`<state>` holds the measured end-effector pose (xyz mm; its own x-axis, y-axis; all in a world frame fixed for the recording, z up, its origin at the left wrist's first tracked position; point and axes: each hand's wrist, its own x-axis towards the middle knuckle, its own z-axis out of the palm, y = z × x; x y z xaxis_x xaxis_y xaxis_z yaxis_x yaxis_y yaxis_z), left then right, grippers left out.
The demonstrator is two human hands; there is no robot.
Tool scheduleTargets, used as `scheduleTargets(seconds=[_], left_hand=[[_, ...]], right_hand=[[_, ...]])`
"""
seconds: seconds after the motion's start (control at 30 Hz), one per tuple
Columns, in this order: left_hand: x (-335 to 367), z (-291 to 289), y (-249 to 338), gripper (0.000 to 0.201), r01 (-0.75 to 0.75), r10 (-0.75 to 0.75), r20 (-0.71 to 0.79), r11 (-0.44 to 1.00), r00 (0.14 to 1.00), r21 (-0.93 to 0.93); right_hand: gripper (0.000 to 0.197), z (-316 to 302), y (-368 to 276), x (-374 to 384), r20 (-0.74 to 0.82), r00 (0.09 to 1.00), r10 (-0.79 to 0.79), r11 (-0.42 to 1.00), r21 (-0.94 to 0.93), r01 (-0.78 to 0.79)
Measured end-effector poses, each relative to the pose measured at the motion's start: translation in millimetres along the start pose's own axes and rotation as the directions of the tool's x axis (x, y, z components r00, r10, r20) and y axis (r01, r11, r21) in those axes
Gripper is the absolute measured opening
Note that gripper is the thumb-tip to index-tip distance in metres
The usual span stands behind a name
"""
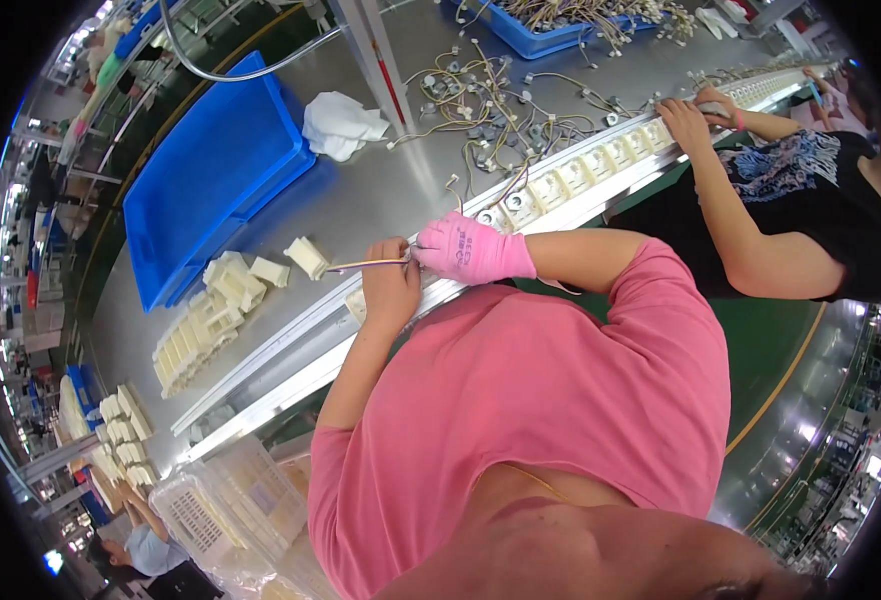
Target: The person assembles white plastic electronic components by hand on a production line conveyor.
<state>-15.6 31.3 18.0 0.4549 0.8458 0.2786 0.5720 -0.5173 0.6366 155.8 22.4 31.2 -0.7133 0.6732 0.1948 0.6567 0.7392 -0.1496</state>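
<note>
a wire point(368, 264) is pinched by the left hand point(390, 287); the right hand point(468, 250) is curled, hold unclear; housings point(520, 204) seem filled at two o'clock, leads point(480, 105) left loose at one.

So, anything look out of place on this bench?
Mainly the loose wire leads: tangled across the metal table, as if spilled from the blue tray that holds more. Also, the wearer's right hand has a pink glove; the left hand is bare. No damage I can make out.
</note>
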Motion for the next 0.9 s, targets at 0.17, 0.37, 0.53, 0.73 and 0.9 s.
scheduleTargets(seconds=[0.17,0.37,0.53,0.73,0.9], left_hand=[[-1,1,-1,0.016,-0.051,0.049,0.017,0.991,0.999,0.122],[-1,1,1,0.014,-0.015,0.011,0.029,0.991,1.000,0.133],[0,0,5,0.014,-0.025,0.025,-0.002,0.995,1.000,0.097],[-1,0,3,0.014,-0.019,0.020,-0.009,0.996,1.000,0.091],[-1,-3,2,0.012,-0.018,0.015,0.021,0.988,1.000,0.150]], right_hand=[[0.019,2,-17,-4,-0.132,0.966,0.221,0.972,0.107,-0.207],[0.018,15,-20,-8,-0.323,0.910,0.259,0.963,0.158,-0.218],[0.017,16,-20,-5,-0.309,0.912,0.269,0.960,0.160,-0.229],[0.017,16,-23,-3,-0.252,0.933,0.256,0.964,0.143,-0.226],[0.017,6,-18,0,-0.118,0.975,0.188,0.978,0.113,-0.175]])
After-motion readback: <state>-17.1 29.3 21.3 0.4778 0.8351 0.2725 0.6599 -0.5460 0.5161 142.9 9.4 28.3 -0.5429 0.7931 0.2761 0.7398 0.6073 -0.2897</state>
